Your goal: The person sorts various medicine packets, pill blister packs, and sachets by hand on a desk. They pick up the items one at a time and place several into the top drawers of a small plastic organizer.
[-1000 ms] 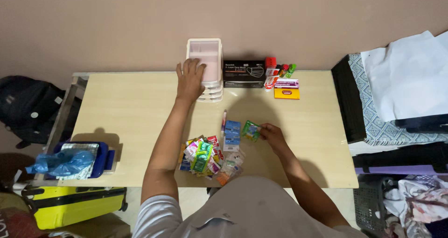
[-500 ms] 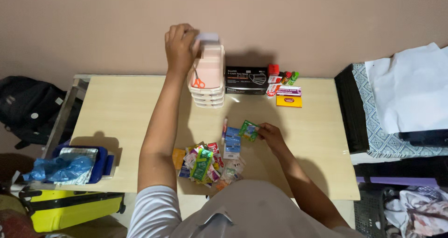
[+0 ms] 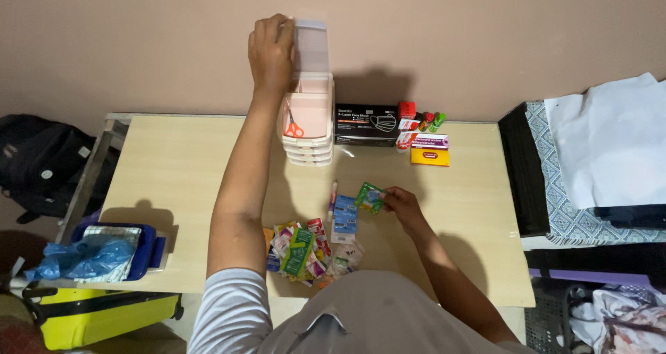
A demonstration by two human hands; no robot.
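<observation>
Nearest the person, a heap of small sachets lies on the bench, many-coloured and loosely piled; these are judged light, soft and slippery against one another, best taken by an edge or corner one at a time.

Just beyond the heap, blue packets and a thin pen-like stick lie flat. Beside them a green sachet is pinched at its right edge by the right hand, closed on it between thumb and fingertips, the packet tilted up off the wood. It is judged nearly weightless and floppy, so a light pinch at the sealed border is enough (a hard squeeze would only crumple it).

Farther back, against the wall, a stack of pink trays stands, with red-handled scissors lying in the open top one. A pale lid is held raised above the stack by the left hand, which is wrapped around its left side. The lid is judged stiff, thin plastic, light but smooth, so it is best gripped at its rim with the fingers over the edge, as it is here.

To the right of the trays stand a black box, some small bottles and a yellow packet.
</observation>
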